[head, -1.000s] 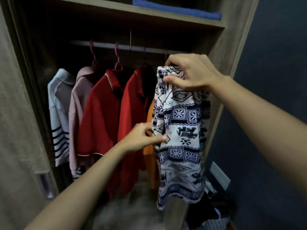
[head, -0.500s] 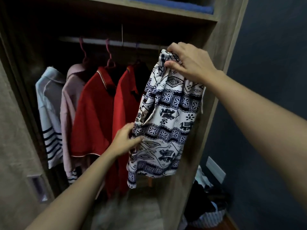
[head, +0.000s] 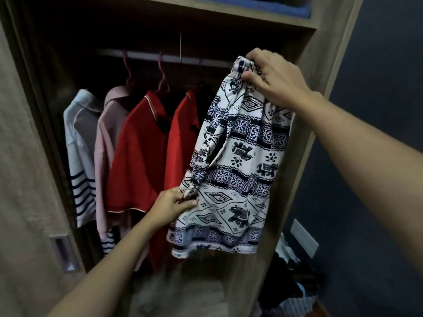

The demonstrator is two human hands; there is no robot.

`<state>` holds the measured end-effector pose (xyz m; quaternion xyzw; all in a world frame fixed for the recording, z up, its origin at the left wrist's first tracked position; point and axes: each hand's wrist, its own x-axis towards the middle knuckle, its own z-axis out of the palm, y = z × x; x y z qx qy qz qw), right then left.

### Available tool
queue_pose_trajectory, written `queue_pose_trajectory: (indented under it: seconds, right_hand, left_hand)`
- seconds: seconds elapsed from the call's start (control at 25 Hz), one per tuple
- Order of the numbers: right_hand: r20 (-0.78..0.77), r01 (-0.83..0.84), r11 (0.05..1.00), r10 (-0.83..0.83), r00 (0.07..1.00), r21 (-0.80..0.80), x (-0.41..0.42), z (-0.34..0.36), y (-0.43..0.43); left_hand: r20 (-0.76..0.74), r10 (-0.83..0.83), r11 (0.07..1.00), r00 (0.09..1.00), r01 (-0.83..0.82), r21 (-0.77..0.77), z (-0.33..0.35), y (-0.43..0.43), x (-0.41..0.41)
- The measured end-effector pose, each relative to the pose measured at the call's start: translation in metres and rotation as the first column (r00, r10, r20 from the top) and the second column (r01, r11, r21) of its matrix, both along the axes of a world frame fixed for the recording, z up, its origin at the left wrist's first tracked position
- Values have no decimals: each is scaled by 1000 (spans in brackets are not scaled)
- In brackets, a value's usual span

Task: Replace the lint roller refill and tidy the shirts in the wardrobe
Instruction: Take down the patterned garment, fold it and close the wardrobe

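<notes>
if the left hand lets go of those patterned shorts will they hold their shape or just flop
Probably flop: the patterned shorts hang limp and creased from the waistband pinched in the right hand. Likely light, since a few fingers carry them. The left hand only pinches a side edge, so that side would likely swing down.

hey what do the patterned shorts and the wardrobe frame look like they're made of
Patterned shorts: thin, soft woven fabric, probably cotton or rayon; matte, drapes and creases limply, gathered elastic waistband. Wardrobe frame: wood-look board, likely laminate; matte grey-brown grain print, flat square edges.
</notes>
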<state>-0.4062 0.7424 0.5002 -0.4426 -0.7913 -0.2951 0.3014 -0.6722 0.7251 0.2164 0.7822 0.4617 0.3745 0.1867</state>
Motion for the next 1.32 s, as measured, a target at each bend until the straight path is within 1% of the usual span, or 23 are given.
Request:
queue_pose_trajectory:
  seconds: [0.08, 0.16, 0.24, 0.32, 0.4, 0.48, 0.52, 0.56, 0.72, 0.76, 0.84, 0.88, 0.92, 0.96, 1.0, 1.08, 1.16, 1.2, 1.28, 1.32]
  right_hand:
    - [-32, -14, 998, 13, 999, -53, 6, -8, 4]
    - [-57, -10, 995, 4, 998, -101, 11, -16, 11]
    - [-76, 1, 988, -12, 997, -152, 13, -26, 18]
    - [-121, -22, 977, -4, 993, -211, 13, -36, 26]
    - [-161, 21, 970, -61, 985, -241, 13, -44, 34]
    - [-198, 112, 964, -162, 967, -240, 17, -51, 42]
    - [-210, 147, 960, -199, 957, -240, 19, -55, 44]
    - [-216, 175, 954, -230, 949, -245, 20, -57, 46]
    - [-234, 260, 926, -327, 916, -276, 19, -69, 58]
    - [-243, 274, 921, -343, 907, -277, 18, -72, 61]
    - [-263, 300, 914, -371, 891, -274, 18, -75, 66]
    - [-271, 309, 910, -382, 883, -277, 18, -75, 68]
    - [-278, 313, 907, -389, 879, -280, 17, -76, 70]
    - [-280, 312, 908, -388, 878, -280, 16, -77, 72]
    - [-279, 309, 910, -384, 880, -277, 14, -78, 74]
    - [-280, 302, 914, -375, 884, -271, 10, -81, 77]
    - [-289, 304, 914, -378, 880, -269, 7, -81, 79]
    - [-293, 306, 913, -381, 877, -269, 7, -80, 80]
    - [-292, 308, 915, -379, 878, -262, 5, -77, 79]
    - [-291, 305, 917, -374, 881, -256, 4, -76, 79]
  left_hand:
    - [-26, 63, 998, 998, -62, 31, -2, 2, -11]
    - [-41, 76, 996, 996, -78, -41, 0, 0, -20]
    - [-85, 55, 991, 995, -64, -118, 3, -4, -25]
    - [-31, 59, 986, 998, -63, -156, 0, -5, -30]
    - [48, 104, 987, 993, -97, -131, -9, -9, -36]
    - [89, 142, 989, 986, -137, -56, -21, -15, -48]
    - [84, 147, 989, 985, -146, -24, -25, -19, -54]
    - [60, 147, 989, 987, -147, 1, -27, -23, -59]
    - [-61, 165, 986, 984, -164, 9, -27, -29, -67]
    - [-111, 145, 989, 983, -142, 33, -28, -30, -69]
    - [-224, 42, 997, 974, -26, 73, -29, -33, -70]
    - [-298, 8, 996, 954, 20, 91, -32, -36, -71]
    - [-365, -1, 990, 931, 52, 131, -34, -38, -72]
    - [-397, -6, 980, 918, 85, 182, -35, -39, -72]
    - [-392, -11, 976, 920, 95, 194, -33, -41, -71]
    - [-368, -48, 986, 929, 103, 131, -26, -45, -63]
    - [-405, -84, 987, 911, 132, 93, -21, -47, -54]
    - [-436, -92, 984, 895, 150, 100, -21, -48, -51]
    - [-516, -53, 971, 855, 164, 173, -19, -49, -49]
    - [-540, -41, 970, 841, 162, 179, -15, -50, -48]
